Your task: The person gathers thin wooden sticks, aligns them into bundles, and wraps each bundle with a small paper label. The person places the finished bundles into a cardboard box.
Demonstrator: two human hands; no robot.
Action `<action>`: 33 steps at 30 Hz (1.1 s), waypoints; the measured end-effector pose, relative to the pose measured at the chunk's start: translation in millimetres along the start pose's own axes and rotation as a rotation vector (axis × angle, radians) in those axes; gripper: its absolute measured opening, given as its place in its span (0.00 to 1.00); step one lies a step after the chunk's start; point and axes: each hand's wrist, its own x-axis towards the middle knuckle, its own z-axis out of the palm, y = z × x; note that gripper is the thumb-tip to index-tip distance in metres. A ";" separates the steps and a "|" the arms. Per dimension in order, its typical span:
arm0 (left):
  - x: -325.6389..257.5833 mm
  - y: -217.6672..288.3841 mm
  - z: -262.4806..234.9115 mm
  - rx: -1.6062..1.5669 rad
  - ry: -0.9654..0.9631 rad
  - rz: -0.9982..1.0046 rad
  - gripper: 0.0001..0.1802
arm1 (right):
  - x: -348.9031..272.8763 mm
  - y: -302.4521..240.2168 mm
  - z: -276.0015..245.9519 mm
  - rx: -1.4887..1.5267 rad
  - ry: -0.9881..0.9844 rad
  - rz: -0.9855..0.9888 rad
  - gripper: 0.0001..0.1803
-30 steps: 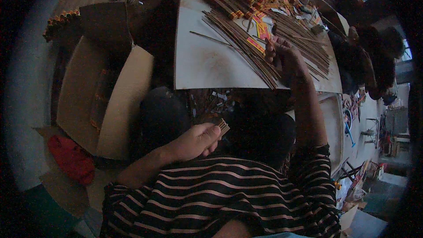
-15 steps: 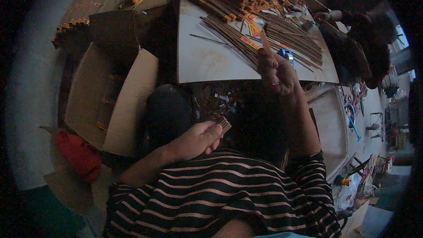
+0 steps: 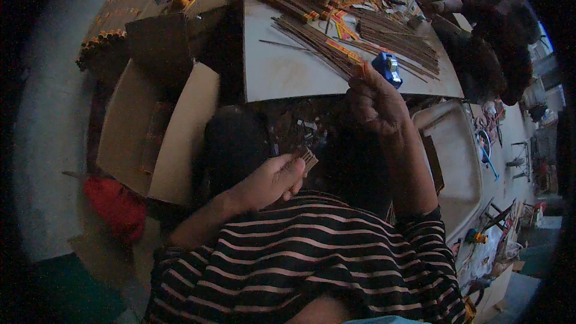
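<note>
Left hand [image 3: 270, 181]: fingers pinching small brown stick bundle [image 3: 307, 157], below white tabletop [image 3: 288, 72]. Right hand [image 3: 375, 103]: fingers closed on thin brown stick [image 3: 358, 71] at tabletop edge. Many loose sticks [image 3: 396, 36] left unbundled.

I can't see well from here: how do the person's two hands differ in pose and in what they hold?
The left hand sits low, close to the striped shirt, pinching a short brown bundle of sticks. The right hand is raised higher, at the near edge of the white table, fingers curled round what looks like a thin stick, with a blue object just beyond it. Both are bare and closed on something.
</note>
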 end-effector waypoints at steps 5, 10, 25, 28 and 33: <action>-3.8 3.1 5.6 0.003 -0.004 -0.010 0.18 | -19.3 17.5 6.7 -0.157 -0.019 -0.078 0.08; -7.2 7.2 12.5 0.007 0.023 -0.015 0.18 | -30.2 28.3 15.4 -0.335 0.104 -0.185 0.05; -11.1 6.8 15.4 0.037 0.097 0.030 0.17 | -90.4 72.3 50.5 -0.889 0.267 -0.090 0.09; -11.7 6.6 15.5 0.041 0.100 0.043 0.17 | -88.7 73.0 52.9 -0.967 0.229 -0.010 0.09; -9.7 6.7 14.7 0.011 0.110 0.014 0.17 | -81.1 79.4 57.1 -0.956 0.248 -0.083 0.09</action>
